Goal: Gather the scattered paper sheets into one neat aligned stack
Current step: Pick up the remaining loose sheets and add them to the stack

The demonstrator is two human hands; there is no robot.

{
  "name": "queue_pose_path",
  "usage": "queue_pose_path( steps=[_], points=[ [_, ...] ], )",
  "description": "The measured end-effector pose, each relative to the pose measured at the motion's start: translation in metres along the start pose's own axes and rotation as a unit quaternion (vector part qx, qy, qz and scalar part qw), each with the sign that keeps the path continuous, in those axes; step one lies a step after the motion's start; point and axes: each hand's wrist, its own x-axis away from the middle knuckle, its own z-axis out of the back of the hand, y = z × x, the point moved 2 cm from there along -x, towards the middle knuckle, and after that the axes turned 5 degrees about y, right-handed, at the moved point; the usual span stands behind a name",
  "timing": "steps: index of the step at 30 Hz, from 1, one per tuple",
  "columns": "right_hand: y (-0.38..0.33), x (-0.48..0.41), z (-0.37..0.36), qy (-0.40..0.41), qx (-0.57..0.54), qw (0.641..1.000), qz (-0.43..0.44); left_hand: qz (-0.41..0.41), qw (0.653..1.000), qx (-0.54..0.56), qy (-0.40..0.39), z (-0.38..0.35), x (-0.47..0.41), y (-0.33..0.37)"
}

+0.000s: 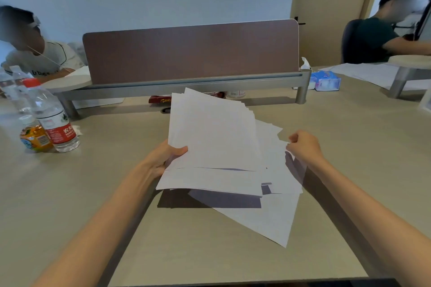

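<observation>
With the left hand (166,158) clamped on a fanned bundle of paper sheets (214,144) raised above the desk (349,147), the right hand (303,147) pinches its right edge; one loose sheet (268,219) beneath likely needs collecting before squaring.

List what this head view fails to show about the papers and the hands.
- Sheet count: the paper stack overlaps itself, so it cannot be counted.
- Left hand: fingers hidden under the stack; only the thumb shows.
- Right hand: its grip on the sheet edge is too small to confirm.
- Red packet: hidden behind the papers.
</observation>
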Motion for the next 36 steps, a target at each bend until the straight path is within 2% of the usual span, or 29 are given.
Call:
queue_pose_path(
  steps=[4, 8, 11, 16, 22, 28, 32, 36],
  points=[
    [-0.001, -0.008, 0.002, -0.036, -0.150, 0.984, -0.095, 0.014, 1.000, -0.012, -0.005, -0.025, -0.013, -0.011],
    [-0.013, -0.012, 0.005, -0.089, -0.314, 0.916, -0.234, 0.030, 0.999, -0.020, -0.004, -0.037, -0.025, -0.022],
    [-0.024, -0.019, 0.009, -0.171, -0.341, 0.872, -0.308, 0.027, 0.999, -0.047, -0.007, -0.039, -0.030, -0.024],
    [-0.028, -0.034, 0.006, -0.219, -0.330, 0.848, -0.351, 0.030, 0.997, -0.076, -0.010, -0.036, -0.032, -0.026],
    [-0.036, -0.043, -0.004, -0.212, -0.206, 0.909, -0.294, 0.032, 0.997, -0.071, -0.012, -0.037, -0.030, -0.025],
    [-0.039, -0.049, -0.015, -0.184, -0.224, 0.909, -0.300, 0.016, 0.998, -0.057, -0.007, -0.040, -0.029, -0.025],
    [-0.042, -0.051, -0.017, -0.189, -0.172, 0.928, -0.271, 0.011, 0.999, -0.050, -0.009, -0.039, -0.032, -0.027],
    [-0.051, -0.052, -0.014, -0.209, -0.167, 0.930, -0.250, 0.011, 0.999, -0.051, -0.007, -0.039, -0.032, -0.028]
  ],
)
